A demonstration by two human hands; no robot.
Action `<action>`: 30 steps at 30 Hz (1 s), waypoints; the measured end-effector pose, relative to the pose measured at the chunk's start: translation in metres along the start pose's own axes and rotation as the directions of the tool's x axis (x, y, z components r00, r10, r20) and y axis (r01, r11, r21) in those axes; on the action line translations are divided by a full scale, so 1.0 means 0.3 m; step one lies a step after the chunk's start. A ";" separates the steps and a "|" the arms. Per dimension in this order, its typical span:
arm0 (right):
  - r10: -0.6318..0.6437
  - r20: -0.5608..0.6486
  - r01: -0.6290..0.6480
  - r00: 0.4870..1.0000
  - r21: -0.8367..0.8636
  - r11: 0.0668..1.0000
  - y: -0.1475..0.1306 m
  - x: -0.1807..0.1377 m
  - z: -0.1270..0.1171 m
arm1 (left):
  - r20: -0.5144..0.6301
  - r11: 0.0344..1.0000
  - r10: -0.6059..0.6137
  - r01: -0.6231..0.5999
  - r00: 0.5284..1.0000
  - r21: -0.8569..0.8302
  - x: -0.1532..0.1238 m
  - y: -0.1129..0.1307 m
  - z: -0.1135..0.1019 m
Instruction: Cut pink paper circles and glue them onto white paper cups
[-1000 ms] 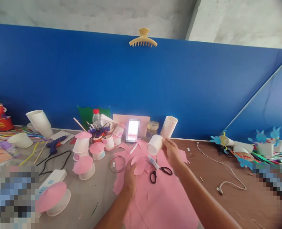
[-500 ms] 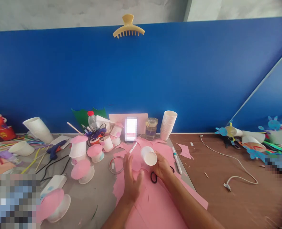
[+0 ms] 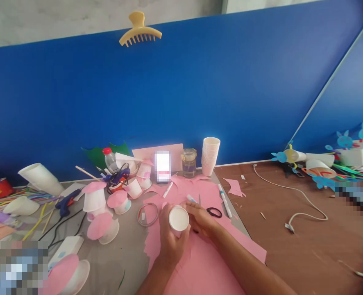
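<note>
A white paper cup (image 3: pixel 179 218), its mouth tilted up toward me, is in my left hand (image 3: pixel 171 243), whose fingers and thumb wrap round its side. My right hand (image 3: pixel 204 219) is just to the right of the cup, fingers stretched toward its rim; whether they touch it I cannot tell. Black-handled scissors (image 3: pixel 214 212) lie partly under my right hand. Just past its fingertips a white and blue marker (image 3: pixel 191 198) rests on the pink paper (image 3: pixel 206 262) spread beneath both hands.
Behind stand a bright phone (image 3: pixel 163 167), a glass jar (image 3: pixel 189 163) and stacked paper cups (image 3: pixel 210 155). On the left are pink-topped cups (image 3: pixel 100 226), a tape roll (image 3: pixel 148 214) and a blue glue gun (image 3: pixel 66 203). A white cable (image 3: pixel 292 188) lies on the brown table.
The cup has come nearer to me and leftward, from my right hand into my left, which has closed round it. My right hand has loosened. The view has shifted slightly.
</note>
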State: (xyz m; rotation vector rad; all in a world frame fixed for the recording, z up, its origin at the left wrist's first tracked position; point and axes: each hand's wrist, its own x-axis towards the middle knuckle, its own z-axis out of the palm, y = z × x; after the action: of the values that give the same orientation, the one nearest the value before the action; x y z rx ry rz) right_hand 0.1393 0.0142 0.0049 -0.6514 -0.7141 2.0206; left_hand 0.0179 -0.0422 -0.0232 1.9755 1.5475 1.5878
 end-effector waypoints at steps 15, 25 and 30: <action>-0.663 0.238 0.251 0.710 -0.965 -0.078 -0.060 0.028 -0.139 | 0.407 0.868 -0.068 0.255 0.911 -0.426 -0.003 0.083 -0.024; -0.581 0.190 -0.108 0.791 -0.892 -0.439 -0.038 0.015 -0.126 | 0.432 0.871 -0.057 0.256 0.900 -0.419 -0.009 0.078 -0.017; -0.565 0.191 -0.093 0.802 -0.896 -0.435 -0.029 0.025 -0.139 | 0.428 0.863 -0.066 0.267 0.901 -0.428 -0.010 0.083 -0.015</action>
State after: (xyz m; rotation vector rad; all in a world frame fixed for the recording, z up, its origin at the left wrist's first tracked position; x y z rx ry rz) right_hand 0.1687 0.0345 -0.0194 -1.5698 -2.1049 0.0225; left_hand 0.0295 -0.0577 -0.0065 1.6893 1.0129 1.2357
